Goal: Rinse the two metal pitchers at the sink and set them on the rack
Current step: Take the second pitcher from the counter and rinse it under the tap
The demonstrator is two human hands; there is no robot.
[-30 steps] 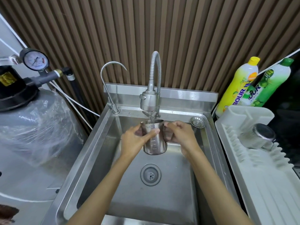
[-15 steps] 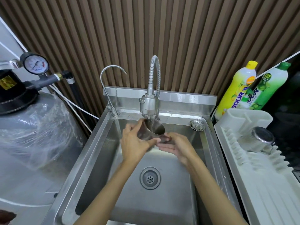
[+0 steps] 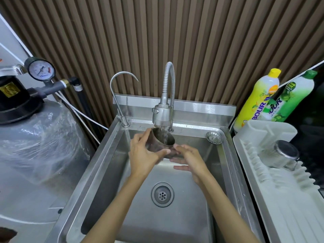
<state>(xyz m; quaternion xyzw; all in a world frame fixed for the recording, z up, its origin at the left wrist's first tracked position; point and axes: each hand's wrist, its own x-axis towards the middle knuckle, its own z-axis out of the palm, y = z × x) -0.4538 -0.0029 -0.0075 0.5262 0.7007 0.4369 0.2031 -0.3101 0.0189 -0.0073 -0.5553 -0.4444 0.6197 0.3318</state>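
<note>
A metal pitcher is tilted under the running faucet head, its mouth turned up and to the right. My left hand wraps its body from the left. My right hand is at its lower right side, thumb and fingertips touching near the handle, other fingers spread. A second metal pitcher lies upside down and tilted on the white dish rack to the right of the sink.
A thin gooseneck tap stands left of the main faucet. A loose strainer rests on the sink's back right corner. Two detergent bottles stand behind the rack. A plastic-wrapped tank with a pressure gauge is on the left.
The pitcher went from upright under the water to tilted, mouth toward the right. My right hand slid from its side down to its lower end, fingers opening out.
</note>
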